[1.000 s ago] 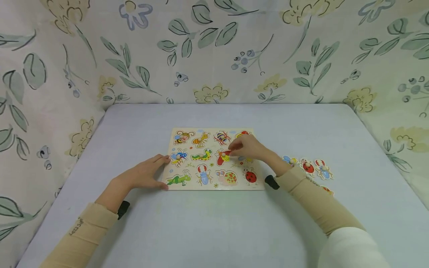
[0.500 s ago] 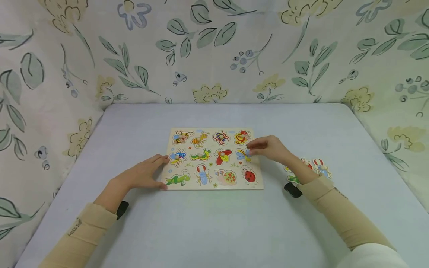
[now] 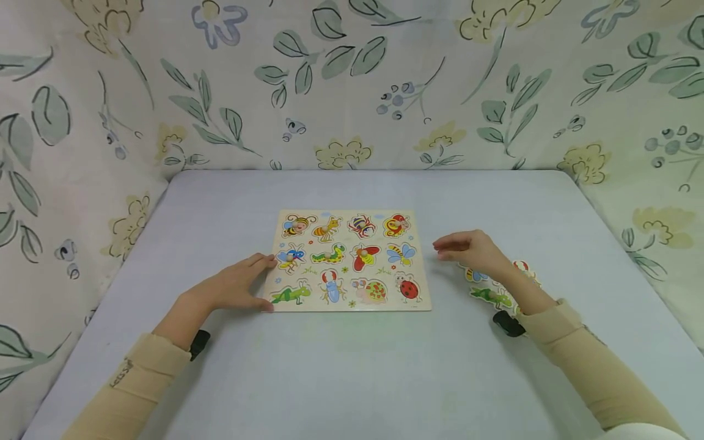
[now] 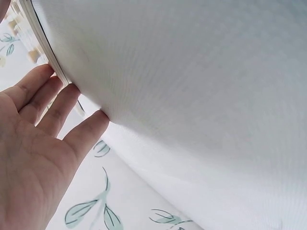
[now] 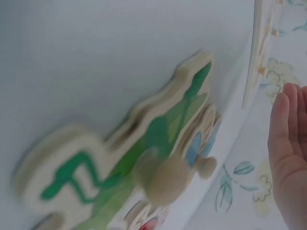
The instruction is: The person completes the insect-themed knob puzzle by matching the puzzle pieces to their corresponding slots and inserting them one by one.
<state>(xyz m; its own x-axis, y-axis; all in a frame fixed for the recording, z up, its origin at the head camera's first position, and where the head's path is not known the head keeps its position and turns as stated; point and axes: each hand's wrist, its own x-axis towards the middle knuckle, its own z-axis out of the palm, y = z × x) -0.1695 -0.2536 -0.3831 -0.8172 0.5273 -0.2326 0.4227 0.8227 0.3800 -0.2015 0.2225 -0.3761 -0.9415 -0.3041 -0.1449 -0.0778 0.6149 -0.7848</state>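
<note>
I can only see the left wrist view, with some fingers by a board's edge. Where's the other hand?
Observer: The head view shows the right hand to the right of the puzzle board, not touching it.
Operator: Is it holding a piece?
Observer: No, I can't see anything between its fingers.
Operator: Is there something fun near it?
Observer: Yes, a loose green insect piece lies on the table, by that hand's wrist.

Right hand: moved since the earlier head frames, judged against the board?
Yes, to the person's right: the right hand was over the puzzle board; now it is past its right edge, near the loose pieces.
</note>
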